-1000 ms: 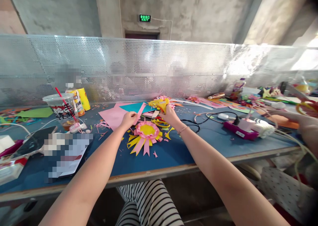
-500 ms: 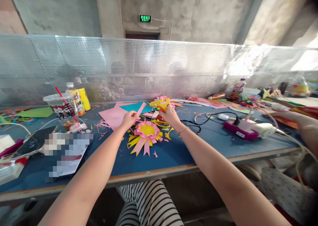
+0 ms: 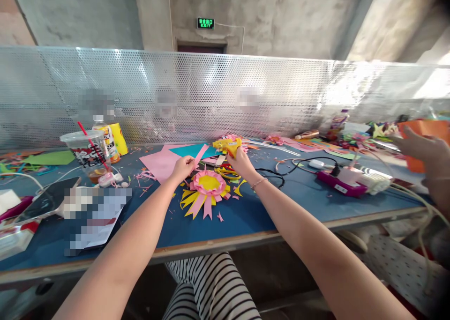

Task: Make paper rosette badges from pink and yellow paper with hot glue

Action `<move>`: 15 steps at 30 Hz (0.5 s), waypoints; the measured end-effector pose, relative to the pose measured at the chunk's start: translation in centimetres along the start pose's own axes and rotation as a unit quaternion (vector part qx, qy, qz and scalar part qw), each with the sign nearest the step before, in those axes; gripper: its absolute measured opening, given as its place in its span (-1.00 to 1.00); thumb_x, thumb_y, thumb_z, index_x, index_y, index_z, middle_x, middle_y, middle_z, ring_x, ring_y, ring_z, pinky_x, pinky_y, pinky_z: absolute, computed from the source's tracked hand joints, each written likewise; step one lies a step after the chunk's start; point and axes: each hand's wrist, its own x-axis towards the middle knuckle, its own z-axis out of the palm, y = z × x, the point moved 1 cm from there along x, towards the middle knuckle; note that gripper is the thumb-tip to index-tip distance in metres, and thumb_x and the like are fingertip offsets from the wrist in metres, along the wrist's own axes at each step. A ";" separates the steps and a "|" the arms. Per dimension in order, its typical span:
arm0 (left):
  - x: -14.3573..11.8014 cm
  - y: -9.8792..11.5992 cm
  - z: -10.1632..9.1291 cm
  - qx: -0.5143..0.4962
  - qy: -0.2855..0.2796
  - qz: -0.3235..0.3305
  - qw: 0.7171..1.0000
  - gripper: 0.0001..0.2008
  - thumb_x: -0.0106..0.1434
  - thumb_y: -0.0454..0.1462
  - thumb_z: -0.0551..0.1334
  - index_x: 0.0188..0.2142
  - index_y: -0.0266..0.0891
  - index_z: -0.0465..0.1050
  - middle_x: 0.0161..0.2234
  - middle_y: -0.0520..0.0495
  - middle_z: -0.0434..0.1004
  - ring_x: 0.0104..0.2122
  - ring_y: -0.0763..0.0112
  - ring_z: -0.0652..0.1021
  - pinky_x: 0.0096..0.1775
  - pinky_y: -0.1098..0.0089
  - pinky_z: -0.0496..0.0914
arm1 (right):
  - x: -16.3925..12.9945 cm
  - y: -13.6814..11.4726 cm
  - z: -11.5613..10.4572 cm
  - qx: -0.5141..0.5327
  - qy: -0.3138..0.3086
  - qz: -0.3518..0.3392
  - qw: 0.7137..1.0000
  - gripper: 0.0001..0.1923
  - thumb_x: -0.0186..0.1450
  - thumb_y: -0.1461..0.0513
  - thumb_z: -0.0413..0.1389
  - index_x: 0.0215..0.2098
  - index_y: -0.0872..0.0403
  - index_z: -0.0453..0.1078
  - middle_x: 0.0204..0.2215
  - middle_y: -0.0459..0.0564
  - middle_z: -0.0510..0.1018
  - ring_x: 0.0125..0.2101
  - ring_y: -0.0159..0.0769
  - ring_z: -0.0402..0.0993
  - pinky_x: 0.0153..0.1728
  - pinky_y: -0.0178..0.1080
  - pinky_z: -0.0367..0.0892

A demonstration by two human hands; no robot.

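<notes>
My left hand pinches a pink paper strip that slants up to the right. My right hand grips a yellow glue gun, its nozzle pointing left toward the strip's upper end. Just below both hands lies a pink and yellow paper rosette with pointed yellow rays and pink ribbon tails, flat on the blue table.
Pink and teal paper sheets lie behind the hands. A plastic cup with a red straw and bottles stand at left, a phone nearer. A purple power strip with cables sits at right. Another person's hand holds orange paper far right.
My hands have barely moved, staying with the strip and glue gun. At far right the other person's hand has lifted up with orange paper.
</notes>
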 end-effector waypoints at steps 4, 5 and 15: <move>-0.3 0.5 -0.1 -0.015 -0.015 -0.027 0.999 -0.84 0.12 -0.23 0.10 -0.44 -0.25 0.41 -0.49 0.00 0.53 -0.50 0.44 0.49 -0.45 0.48 0.31 | 0.0 0.3 0.1 -0.010 0.015 0.001 1.000 -0.80 0.17 0.11 0.00 -0.33 0.02 0.08 -0.38 0.05 0.38 -0.30 -0.12 0.40 -0.29 -0.08 0.33; -0.3 0.7 -0.1 -0.019 -0.019 -0.033 0.999 -0.84 0.12 -0.23 0.10 -0.44 -0.25 0.41 -0.50 0.00 0.51 -0.53 0.45 0.47 -0.49 0.49 0.29 | 0.0 0.3 0.1 -0.011 0.016 0.002 1.000 -0.80 0.16 0.11 0.01 -0.33 0.02 0.08 -0.38 0.04 0.38 -0.31 -0.13 0.40 -0.30 -0.09 0.33; -0.6 1.4 -0.1 -0.035 -0.026 -0.043 0.998 -0.83 0.13 -0.22 0.10 -0.42 -0.26 0.41 -0.54 0.02 0.50 -0.66 0.52 0.38 -0.62 0.50 0.21 | 0.0 -0.1 -0.1 -0.005 0.000 0.013 1.000 -0.79 0.16 0.13 0.01 -0.33 0.02 0.07 -0.38 0.04 0.38 -0.33 -0.14 0.39 -0.31 -0.11 0.33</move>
